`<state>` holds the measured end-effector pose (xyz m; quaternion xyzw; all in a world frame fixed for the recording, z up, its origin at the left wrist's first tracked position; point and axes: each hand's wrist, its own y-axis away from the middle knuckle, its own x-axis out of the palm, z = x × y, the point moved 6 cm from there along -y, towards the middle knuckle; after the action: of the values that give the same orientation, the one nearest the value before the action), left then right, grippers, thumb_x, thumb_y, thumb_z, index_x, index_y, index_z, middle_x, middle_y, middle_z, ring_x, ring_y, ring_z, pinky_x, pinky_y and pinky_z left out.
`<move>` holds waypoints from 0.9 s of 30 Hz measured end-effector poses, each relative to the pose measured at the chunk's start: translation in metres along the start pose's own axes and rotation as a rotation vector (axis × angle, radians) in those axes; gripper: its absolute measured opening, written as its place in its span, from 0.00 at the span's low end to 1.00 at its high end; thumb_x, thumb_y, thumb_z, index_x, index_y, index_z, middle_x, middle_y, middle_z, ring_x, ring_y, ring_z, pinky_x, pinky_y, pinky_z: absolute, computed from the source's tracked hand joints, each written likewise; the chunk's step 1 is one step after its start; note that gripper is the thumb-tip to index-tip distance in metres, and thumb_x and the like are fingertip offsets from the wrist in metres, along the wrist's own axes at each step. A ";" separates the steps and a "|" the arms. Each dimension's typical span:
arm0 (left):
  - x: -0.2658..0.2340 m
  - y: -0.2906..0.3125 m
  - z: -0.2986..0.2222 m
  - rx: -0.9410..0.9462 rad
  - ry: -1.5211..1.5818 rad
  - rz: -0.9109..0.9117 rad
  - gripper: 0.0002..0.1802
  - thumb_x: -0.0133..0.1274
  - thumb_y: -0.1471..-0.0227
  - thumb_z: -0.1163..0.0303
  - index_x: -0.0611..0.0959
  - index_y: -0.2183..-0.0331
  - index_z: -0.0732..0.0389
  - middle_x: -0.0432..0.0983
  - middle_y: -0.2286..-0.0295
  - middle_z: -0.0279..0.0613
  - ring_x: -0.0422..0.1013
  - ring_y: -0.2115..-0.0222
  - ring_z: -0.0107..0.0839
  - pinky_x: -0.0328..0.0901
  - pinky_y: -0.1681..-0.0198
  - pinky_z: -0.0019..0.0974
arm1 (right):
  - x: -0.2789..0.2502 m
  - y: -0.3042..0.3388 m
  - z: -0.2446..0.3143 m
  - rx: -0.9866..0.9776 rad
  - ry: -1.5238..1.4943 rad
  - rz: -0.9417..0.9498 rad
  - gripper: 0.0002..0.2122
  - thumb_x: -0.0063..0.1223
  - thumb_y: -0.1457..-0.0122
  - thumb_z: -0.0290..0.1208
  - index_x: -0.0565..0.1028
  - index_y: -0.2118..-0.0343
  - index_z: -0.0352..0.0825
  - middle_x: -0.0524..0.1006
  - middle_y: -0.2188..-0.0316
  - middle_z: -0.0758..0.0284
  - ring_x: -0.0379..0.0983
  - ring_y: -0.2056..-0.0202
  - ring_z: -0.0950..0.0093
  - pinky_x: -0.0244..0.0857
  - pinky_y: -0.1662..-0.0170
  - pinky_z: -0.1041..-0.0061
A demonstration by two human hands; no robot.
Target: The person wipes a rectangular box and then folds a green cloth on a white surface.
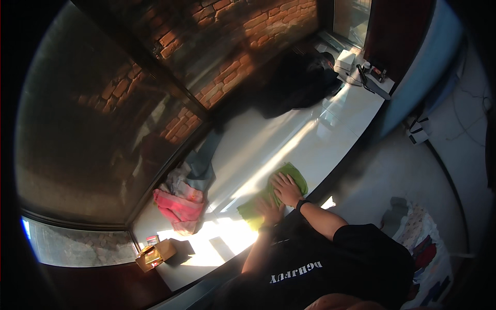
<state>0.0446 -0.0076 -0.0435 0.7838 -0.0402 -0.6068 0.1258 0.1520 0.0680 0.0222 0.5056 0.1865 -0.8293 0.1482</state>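
A green cloth lies spread on the white tiled windowsill. My right hand rests flat on the cloth, fingers stretched out, with a dark band round the wrist. Just left of it, my left hand lies on the cloth's nearer left part, its fingers apart and a little blurred. Neither hand is wrapped round anything. The cloth under my palms is hidden.
Pink and grey fabric is heaped by the window frame on the left. A gold box stands at the sill's left end. Dark clothing lies farther right, near a white box. A blue curtain hangs at right.
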 end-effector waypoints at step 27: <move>-0.037 -0.085 -0.070 0.144 0.042 -0.037 0.33 0.39 0.43 0.51 0.56 0.39 0.48 0.38 0.39 0.58 0.34 0.37 0.56 0.34 0.43 0.72 | -0.035 -0.022 -0.112 0.024 0.102 0.118 0.28 0.44 0.44 0.36 0.57 0.38 0.45 0.53 0.36 0.66 0.43 0.35 0.64 0.36 0.35 0.58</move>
<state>0.0948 0.0925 -0.0137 0.8040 -0.0668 -0.5880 0.0588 0.2458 0.1404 0.0103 0.5592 0.1537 -0.7942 0.1812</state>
